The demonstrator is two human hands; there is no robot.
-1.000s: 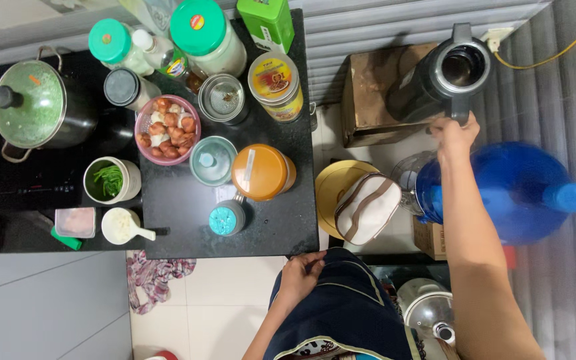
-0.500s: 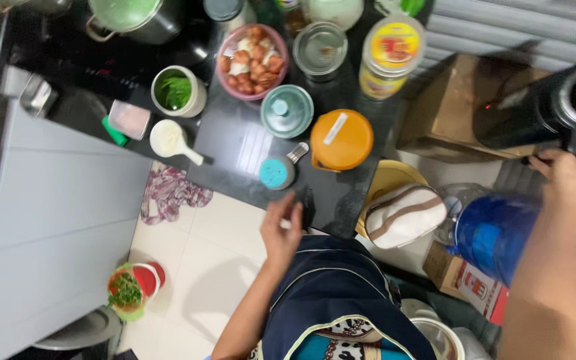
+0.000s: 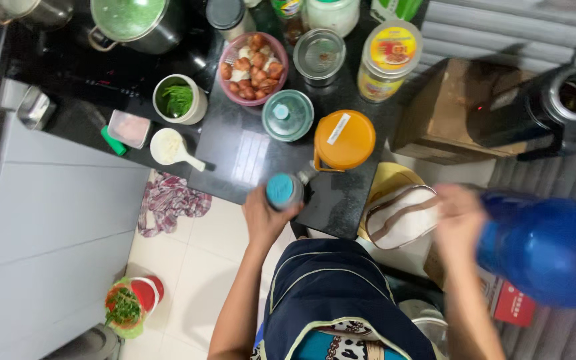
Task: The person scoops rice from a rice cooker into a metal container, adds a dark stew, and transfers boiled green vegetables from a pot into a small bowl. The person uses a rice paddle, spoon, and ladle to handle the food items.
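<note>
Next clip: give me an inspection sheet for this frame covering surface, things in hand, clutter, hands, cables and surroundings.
Surface: black countertop, crowded with containers.
Things in hand: teal-capped bottle at the counter edge; large blue water jug, blurred.
Clutter: orange-lidded pitcher, pink bowl of eggs, green-lidded pot, cup of greens.
Hands: left hand grips the bottle; right hand at the jug, blurred.
Cables: nothing seen.
Surroundings: black kettle on cardboard box, rag on tiled floor.

Below us, a cramped kitchen corner

We see a black countertop (image 3: 248, 157) over pale floor tiles (image 3: 188, 267), grey cabinet fronts (image 3: 48, 233) at one side, corrugated grey wall (image 3: 488, 30) opposite.
</note>
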